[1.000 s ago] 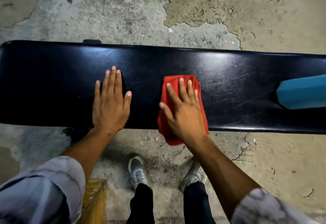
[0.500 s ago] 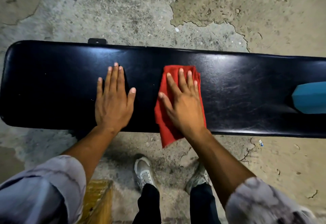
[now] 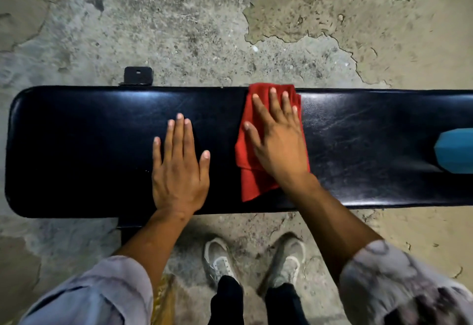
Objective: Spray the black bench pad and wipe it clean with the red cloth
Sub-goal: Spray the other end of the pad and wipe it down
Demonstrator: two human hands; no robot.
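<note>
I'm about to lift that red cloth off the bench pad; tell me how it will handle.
Likely floppy: the red cloth lies creased and folded under the right hand, its near corner hanging in a loose point. Probably light, since it lies thin on the bench pad. It should slide easily; the pad looks smooth and glossy.
</note>
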